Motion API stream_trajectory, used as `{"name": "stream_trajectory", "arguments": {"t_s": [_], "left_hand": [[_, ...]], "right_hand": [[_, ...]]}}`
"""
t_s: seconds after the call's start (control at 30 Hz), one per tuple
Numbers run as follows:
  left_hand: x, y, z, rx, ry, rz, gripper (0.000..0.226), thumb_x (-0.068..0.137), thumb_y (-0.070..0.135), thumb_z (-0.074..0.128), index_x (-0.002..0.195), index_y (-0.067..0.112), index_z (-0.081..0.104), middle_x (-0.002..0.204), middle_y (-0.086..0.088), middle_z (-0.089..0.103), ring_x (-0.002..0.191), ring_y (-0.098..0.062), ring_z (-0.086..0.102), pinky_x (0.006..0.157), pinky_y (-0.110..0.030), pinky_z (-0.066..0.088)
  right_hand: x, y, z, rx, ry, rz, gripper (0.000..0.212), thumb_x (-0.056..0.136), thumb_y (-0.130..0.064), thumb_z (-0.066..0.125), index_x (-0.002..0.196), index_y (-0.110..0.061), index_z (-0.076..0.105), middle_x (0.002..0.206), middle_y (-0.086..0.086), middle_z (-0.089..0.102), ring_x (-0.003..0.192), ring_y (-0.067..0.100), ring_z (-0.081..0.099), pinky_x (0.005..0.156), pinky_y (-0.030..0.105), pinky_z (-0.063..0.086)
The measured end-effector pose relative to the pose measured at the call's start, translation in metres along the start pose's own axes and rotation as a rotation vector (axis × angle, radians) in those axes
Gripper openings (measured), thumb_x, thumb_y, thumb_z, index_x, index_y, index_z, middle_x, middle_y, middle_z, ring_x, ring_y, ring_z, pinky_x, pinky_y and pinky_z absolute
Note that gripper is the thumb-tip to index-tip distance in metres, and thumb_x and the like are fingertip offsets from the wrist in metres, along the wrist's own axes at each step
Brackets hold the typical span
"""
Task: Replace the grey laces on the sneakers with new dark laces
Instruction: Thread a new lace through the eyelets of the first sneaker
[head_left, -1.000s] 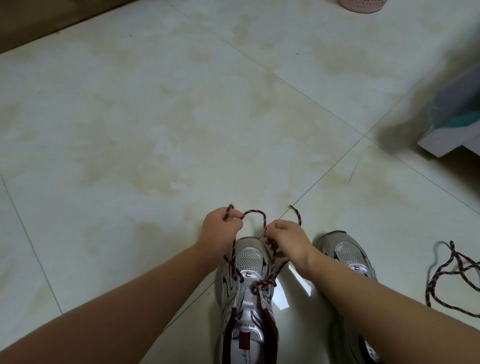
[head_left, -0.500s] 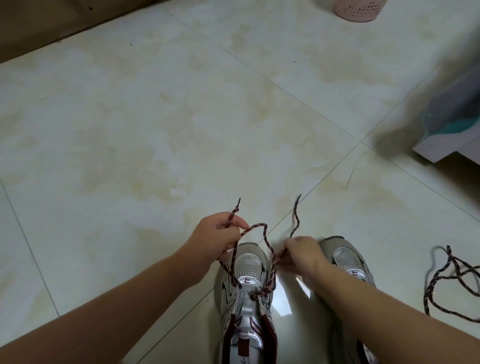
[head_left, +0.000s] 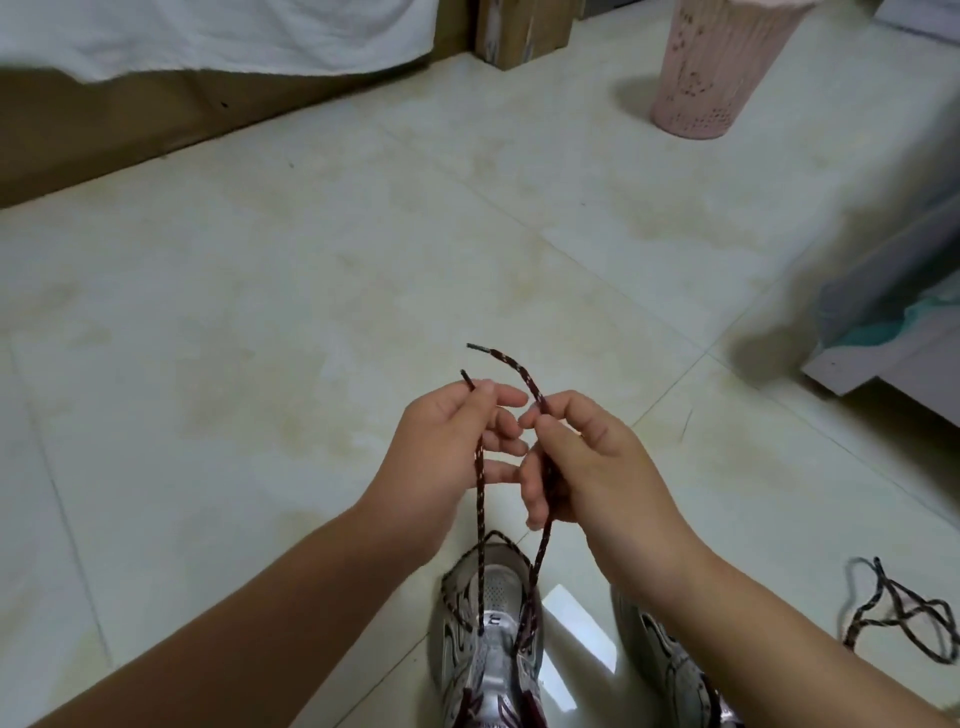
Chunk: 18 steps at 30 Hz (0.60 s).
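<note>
A silver-grey sneaker (head_left: 491, 639) stands on the floor at the bottom centre, toe pointing away from me. A dark speckled lace (head_left: 480, 499) runs up from its front eyelets in two strands. My left hand (head_left: 441, 457) pinches the left strand near its tip. My right hand (head_left: 587, 462) grips the right strand, whose tip curves up and to the left above the fingers. Both hands hover above the toe, almost touching. A second sneaker (head_left: 670, 670) lies to the right, mostly hidden by my right forearm. Another dark lace (head_left: 898, 613) lies loose on the floor at the right.
A pink perforated bin (head_left: 717, 73) stands at the back right. A white and teal box (head_left: 893, 332) sits at the right edge. A wooden bed frame (head_left: 104, 135) with a white sheet (head_left: 208, 31) runs along the back left. Pale floor tiles (head_left: 260, 312) surround the shoes.
Both hands have risen from the sneaker's toe, pulling the two lace ends up taut. The camera has tilted up, showing the bin and bed frame.
</note>
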<state>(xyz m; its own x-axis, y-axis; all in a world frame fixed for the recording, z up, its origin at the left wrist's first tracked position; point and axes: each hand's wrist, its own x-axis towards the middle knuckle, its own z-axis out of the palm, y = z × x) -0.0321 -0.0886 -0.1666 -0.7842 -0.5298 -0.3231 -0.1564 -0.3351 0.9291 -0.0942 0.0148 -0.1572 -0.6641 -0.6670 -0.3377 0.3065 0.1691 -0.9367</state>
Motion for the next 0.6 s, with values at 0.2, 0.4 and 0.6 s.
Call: {"name": "stream_trajectory", "arguments": {"t_s": [0.2,0.4,0.6], "left_hand": [[-0.002,0.003,0.002,0.025,-0.035,0.032,0.029,0.097,0.023,0.04,0.092,0.024,0.068,0.09,-0.002,0.069,0.091,-0.014,0.064,0.088,-0.033,0.052],[-0.004,0.012,0.003,0.005,-0.092,0.074,0.03,0.097,0.017,0.038,0.083,0.013,0.064,0.08,-0.003,0.073,0.082,-0.019,0.065,0.076,-0.024,0.05],[-0.006,0.027,-0.001,0.032,-0.1,0.111,0.033,0.1,0.014,0.033,0.085,0.011,0.062,0.069,-0.003,0.071,0.076,-0.018,0.07,0.082,-0.027,0.056]], "right_hand": [[-0.009,0.0,0.004,-0.169,-0.014,-0.035,0.026,0.096,-0.011,0.039,0.075,-0.021,0.052,0.045,0.005,0.049,0.034,0.016,0.039,0.042,0.023,0.034],[-0.007,0.003,0.005,-0.11,-0.114,0.061,0.021,0.094,-0.006,0.038,0.083,-0.008,0.056,0.046,0.007,0.053,0.037,0.017,0.044,0.043,0.024,0.038],[0.016,0.057,-0.014,-0.267,-0.091,0.176,0.036,0.089,0.004,0.033,0.09,-0.009,0.067,0.091,0.006,0.066,0.082,0.014,0.058,0.076,0.018,0.048]]}}
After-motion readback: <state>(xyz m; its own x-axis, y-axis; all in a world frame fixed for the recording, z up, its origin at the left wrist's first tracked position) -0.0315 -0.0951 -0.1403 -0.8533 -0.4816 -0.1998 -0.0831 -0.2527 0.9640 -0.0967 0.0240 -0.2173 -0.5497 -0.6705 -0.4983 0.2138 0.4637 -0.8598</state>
